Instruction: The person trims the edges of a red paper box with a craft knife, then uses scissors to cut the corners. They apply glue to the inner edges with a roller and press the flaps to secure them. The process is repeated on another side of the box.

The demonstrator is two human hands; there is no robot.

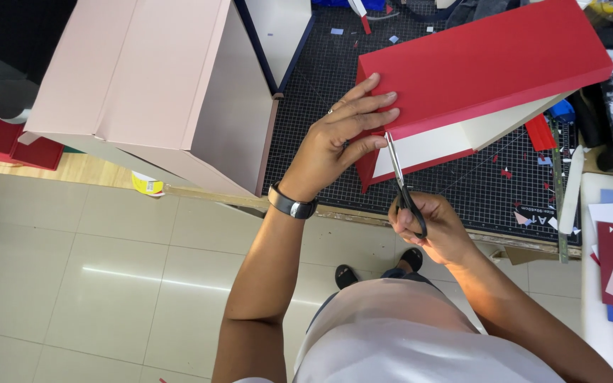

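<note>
Red box (477,67) lay pinned under the left hand (335,145), fingers spread flat to steady it, while the right hand (434,227), grip closed around scissors (400,183), cut just beside those fingertips.

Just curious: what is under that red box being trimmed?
A black gridded cutting mat with paper scraps lies under the red box. The left hand presses on the box; the mat beneath the box is hidden.
</note>
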